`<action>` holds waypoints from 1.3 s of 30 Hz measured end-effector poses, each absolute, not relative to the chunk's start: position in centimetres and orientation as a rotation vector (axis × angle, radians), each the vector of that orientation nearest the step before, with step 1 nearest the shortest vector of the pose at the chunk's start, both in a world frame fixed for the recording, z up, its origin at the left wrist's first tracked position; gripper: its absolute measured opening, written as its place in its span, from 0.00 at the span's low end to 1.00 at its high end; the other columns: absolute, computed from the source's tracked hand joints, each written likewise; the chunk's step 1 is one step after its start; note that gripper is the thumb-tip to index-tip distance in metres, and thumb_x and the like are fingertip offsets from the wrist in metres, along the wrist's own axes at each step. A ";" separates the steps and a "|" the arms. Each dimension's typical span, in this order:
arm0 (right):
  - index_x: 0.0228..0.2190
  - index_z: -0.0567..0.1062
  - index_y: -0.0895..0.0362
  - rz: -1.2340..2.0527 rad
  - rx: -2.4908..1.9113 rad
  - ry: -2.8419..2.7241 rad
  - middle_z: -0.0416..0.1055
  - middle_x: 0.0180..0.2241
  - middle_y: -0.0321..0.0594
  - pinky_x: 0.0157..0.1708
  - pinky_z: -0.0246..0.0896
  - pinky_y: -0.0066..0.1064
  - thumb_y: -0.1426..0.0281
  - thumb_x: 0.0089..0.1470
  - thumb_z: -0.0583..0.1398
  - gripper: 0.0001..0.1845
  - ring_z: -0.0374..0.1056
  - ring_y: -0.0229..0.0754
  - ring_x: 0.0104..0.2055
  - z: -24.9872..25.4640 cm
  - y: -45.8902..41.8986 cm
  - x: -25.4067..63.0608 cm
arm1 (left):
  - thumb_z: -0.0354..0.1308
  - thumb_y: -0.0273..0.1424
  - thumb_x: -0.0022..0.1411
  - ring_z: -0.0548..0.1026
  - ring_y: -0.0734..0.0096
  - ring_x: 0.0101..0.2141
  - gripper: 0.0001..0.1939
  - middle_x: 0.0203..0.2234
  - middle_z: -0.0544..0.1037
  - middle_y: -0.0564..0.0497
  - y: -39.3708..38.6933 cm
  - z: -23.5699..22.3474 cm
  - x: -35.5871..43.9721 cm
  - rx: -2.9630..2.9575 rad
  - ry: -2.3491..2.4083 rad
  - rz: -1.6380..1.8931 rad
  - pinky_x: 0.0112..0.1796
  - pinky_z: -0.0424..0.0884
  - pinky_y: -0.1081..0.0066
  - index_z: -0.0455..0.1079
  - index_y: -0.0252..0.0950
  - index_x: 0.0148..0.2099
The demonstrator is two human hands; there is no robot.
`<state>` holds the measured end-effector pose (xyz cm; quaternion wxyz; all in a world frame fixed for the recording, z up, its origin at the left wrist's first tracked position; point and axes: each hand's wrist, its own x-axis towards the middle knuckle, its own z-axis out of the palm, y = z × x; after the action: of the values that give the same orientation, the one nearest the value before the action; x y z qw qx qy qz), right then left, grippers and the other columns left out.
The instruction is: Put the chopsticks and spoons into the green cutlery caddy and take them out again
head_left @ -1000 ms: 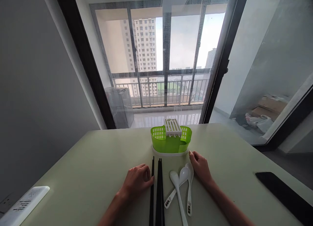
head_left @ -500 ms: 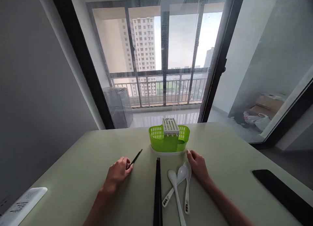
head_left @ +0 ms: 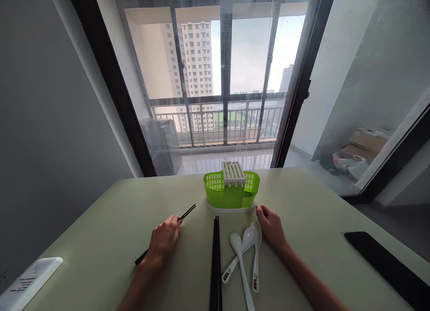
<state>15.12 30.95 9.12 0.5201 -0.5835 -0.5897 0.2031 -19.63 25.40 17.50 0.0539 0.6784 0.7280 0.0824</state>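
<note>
My left hand [head_left: 164, 239] is closed around a pair of dark chopsticks [head_left: 188, 211]; their thin tips point up and right, and the thick end shows behind my wrist. Another pair of black chopsticks [head_left: 216, 261] lies lengthwise on the table between my hands. Three white spoons [head_left: 246, 284] lie beside it, two of them crossed. My right hand [head_left: 271, 226] rests with curled fingers next to the spoon bowls, its thumb close to the white base of a green utensil basket [head_left: 231, 196]. A white slotted lid [head_left: 234, 173] sits over the basket's middle.
A white object with printed markings [head_left: 30, 282] lies at the table's left edge. On the right lies a long black flat object [head_left: 383, 266]. Behind the far edge of the pale table [head_left: 134, 203] stands a glass door with a dark frame [head_left: 291, 118].
My left hand has turned, and the chopsticks in it have shifted: both tips now show apart, and the thick end appears behind my wrist. My right hand stays in place.
</note>
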 end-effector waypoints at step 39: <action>0.39 0.74 0.58 1.807 -0.605 -1.469 0.48 0.18 0.22 0.12 0.42 0.21 0.46 0.63 0.56 0.26 0.39 0.29 0.17 15.2 24.6 10.4 | 0.58 0.53 0.64 0.75 0.63 0.44 0.27 0.46 0.79 0.44 24.3 19.3 -8.5 1.209 1.028 1.462 0.48 0.71 0.66 0.77 0.38 0.53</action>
<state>10.42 24.61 15.20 0.3595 -0.2348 -0.5695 0.7009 -8.50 24.31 19.30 0.4723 0.4937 0.4201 0.5973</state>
